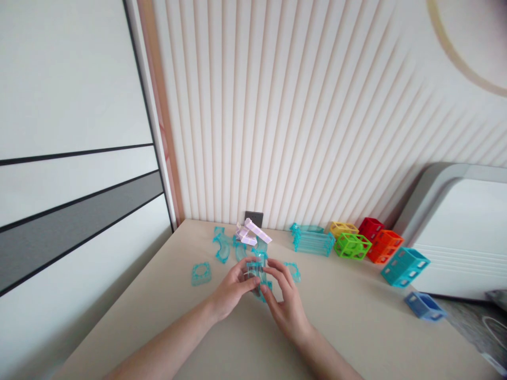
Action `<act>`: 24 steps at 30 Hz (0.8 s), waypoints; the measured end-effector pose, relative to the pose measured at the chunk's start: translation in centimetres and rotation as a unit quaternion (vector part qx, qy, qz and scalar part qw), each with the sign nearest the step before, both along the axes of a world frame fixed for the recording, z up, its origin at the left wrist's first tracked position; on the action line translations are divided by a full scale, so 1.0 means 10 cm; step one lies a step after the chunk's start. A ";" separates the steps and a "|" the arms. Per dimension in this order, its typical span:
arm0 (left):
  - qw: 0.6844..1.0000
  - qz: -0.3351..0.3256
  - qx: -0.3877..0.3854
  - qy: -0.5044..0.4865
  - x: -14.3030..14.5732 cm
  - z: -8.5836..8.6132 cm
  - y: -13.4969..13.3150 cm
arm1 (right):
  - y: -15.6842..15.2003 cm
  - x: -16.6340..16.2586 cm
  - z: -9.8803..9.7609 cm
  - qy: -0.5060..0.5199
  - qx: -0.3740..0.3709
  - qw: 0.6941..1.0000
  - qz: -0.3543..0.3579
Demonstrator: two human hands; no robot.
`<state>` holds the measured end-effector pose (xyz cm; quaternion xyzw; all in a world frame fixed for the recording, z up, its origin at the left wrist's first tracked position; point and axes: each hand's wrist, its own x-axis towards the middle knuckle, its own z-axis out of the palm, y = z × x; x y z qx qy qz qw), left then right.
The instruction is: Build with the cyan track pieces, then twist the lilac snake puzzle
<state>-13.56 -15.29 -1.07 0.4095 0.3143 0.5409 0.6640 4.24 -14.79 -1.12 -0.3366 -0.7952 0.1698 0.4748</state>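
Between my two hands is a clear teal plastic marble-run piece [254, 270], partly covered by fingers. My left hand [229, 293] is closed on its left side, thumb in front. On the right side, the bent fingers and thumb of my right hand [289, 306] grip the same piece or one joined to it; I cannot tell which. Just beyond my hands lie curved teal track pieces [222, 249]. A flat square teal plate [201, 273] with a round hole is left of my left hand. Another such plate [295, 272] shows partly behind my right hand.
Lilac striped pieces [258, 230] lie near the wall before a black socket [254, 217]. Straight teal pieces [313, 243] are stacked to the right. Yellow [344, 228], green [352, 246], red [371, 229], orange [386, 246], teal [405, 267] and blue [425, 306] frame blocks line the table's right edge.
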 end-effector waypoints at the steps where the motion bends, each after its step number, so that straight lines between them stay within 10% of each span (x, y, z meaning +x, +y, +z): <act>1: 1.000 0.011 0.008 0.005 0.00 0.01 0.00 | 0.01 -0.02 -0.02 0.009 -0.021 1.000 -0.006; 24: 0.991 0.130 0.014 0.023 -0.03 0.10 0.04 | 0.11 0.00 -0.19 0.002 0.012 0.999 -0.045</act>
